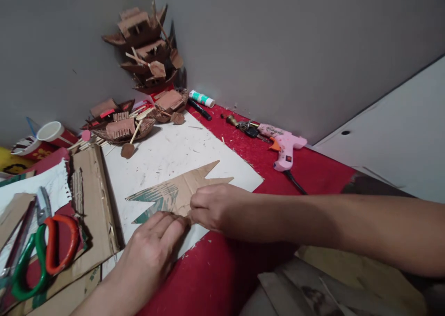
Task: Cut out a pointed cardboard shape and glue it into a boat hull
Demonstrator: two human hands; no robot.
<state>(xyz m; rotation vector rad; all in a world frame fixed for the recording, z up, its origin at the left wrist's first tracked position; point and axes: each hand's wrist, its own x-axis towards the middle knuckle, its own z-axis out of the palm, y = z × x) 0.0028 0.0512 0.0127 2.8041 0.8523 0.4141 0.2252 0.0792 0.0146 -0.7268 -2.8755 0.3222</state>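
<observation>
A flat brown cardboard cutout (186, 188) with pointed, notched ends and a green printed patch lies on a white sheet (194, 142). My left hand (156, 239) is closed at its near edge, fingers pressed together and curled over the cardboard. Beside it, my right hand (219, 207) is closed in a pinch on the same near edge. The two hands meet at the fingertips there. Whatever small part of the edge lies between the fingers is hidden by them.
Scissors (57, 244) with green and orange handles rest on cardboard sheets (92, 177) at left. Small cardboard boats (120, 128) stand behind, others stacked in the corner. Paper cups (57, 133) are far left. A pink glue gun (283, 142), keys (248, 128), marker (200, 109) and glue stick (202, 98) line the wall.
</observation>
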